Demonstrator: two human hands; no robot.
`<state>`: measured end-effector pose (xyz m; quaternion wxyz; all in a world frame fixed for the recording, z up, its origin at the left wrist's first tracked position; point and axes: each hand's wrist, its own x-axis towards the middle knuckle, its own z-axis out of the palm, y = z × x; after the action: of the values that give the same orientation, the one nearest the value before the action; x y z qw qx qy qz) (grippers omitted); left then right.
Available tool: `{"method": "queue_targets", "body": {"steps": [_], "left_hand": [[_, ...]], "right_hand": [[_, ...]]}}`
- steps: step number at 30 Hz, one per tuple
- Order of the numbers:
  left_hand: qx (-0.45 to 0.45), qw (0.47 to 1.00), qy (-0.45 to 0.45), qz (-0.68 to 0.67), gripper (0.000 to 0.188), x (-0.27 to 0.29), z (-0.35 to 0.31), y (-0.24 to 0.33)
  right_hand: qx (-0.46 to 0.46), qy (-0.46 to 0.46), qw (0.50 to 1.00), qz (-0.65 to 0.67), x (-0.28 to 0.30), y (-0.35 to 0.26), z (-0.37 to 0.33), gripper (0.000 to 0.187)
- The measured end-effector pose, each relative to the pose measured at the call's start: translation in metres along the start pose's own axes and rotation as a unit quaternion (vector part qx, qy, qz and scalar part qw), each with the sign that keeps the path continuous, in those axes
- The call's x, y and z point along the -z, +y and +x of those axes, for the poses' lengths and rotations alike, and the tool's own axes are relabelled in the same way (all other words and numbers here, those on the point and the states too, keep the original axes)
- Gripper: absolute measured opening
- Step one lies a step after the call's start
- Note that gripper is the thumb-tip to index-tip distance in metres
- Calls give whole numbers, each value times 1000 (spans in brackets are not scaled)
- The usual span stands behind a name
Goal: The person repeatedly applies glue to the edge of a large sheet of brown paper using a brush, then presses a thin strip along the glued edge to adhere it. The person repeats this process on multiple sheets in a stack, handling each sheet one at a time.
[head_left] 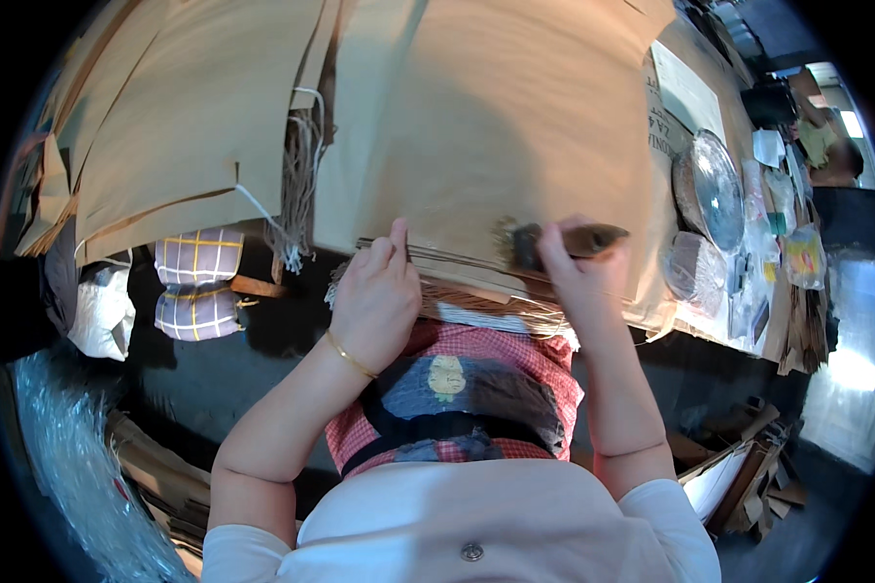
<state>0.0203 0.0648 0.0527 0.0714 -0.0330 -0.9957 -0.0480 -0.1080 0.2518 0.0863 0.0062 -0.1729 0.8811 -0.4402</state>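
A large sheet of brown kraft paper [486,126] covers the work surface in front of me. Along its near edge lie thin, layered brown paper strips [457,260]. My left hand [377,291] grips the left end of these strips, index finger stretched forward and the other fingers bent; its thumb is hidden. In my right hand [581,270] is a brush [593,240], its wooden handle pointing right. The brush's bristles touch or hover just over the paper beside the strips; I cannot tell which. Paper string ends [496,306] hang below the near edge.
Another stack of brown paper [175,146] with twisted cords [301,175] lies left. A round metal tray [717,189] and plastic-wrapped items [698,267] stand right. A checked cushion [199,282] is below left, clear plastic sheeting [68,457] farther down. Cardboard scraps [763,476] lie lower right.
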Motion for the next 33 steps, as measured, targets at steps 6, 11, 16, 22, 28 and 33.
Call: {"method": "queue_targets", "body": {"steps": [6, 11, 16, 22, 28, 33], "left_hand": [[0, 999, -33, -7, 19, 7, 3, 3], [2, 999, -37, 10, 16, 9, 8, 11], [36, 998, -41, -14, 4, 10, 4, 14], [6, 996, 40, -75, 5, 24, -1, 19], [187, 641, -109, -736, 4, 70, -30, 24], [80, 714, -11, -695, 7, 109, -16, 42]], "right_hand": [[-28, 72, 990, -116, 58, 45, -7, 23], [87, 89, 943, -309, 62, 49, 6, 27], [-95, 123, 943, 296, 125, 48, 1, 12], [126, 201, 920, -311, 223, 147, -1, 19], [119, 74, 966, -218, 172, 114, -45, 27], [175, -207, 947, 173, 50, 54, -99, 30]]}}
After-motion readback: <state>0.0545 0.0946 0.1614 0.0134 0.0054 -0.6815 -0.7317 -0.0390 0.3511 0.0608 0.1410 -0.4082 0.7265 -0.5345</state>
